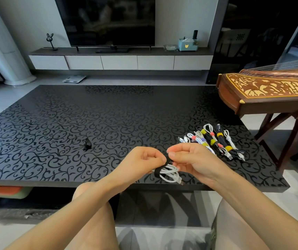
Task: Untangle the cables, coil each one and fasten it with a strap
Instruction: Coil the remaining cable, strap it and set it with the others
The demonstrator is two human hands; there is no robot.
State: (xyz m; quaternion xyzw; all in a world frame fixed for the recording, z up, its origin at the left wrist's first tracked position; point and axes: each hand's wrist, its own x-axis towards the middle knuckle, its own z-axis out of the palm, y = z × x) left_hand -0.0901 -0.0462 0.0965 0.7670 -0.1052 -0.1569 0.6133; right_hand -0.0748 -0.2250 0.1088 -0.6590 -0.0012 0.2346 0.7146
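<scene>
Both hands had curled fingers: the left hand (145, 158) pinched the black strap (158, 171) around the white cable (170, 175), the right hand (189, 157) pinched its other end.

Black patterned table (72, 123): strapped cable bundles (215, 141), black strap (87, 143).

Hands: 2, left hand (144, 157), right hand (189, 156)
White cable (170, 173), coiled, held: 1
Wrapped strap (157, 173), black: 1
Loose strap (87, 144), black, on worktop (72, 123): 1
Strapped bundles (215, 141) on worktop: overlapping row, count cannot be told
</scene>
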